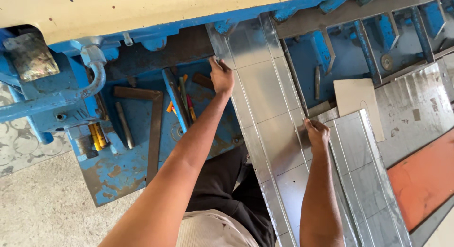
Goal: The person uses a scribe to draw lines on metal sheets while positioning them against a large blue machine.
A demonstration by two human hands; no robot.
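At lower centre, the long metal sheet (265, 114) runs diagonally up under the blue machine (142, 24). The right hand (316, 133) presses its right edge, fingers curled on it; farther up, left hand (221, 77) fingers grip the left edge beside the blue worktop (118, 171).

No packages, labels, signs (or screens) visible.

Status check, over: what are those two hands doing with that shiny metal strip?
Left hand grips the strip's left edge. Right hand grips its right edge. Metal strip runs into the blue machine. Second strip lies alongside.
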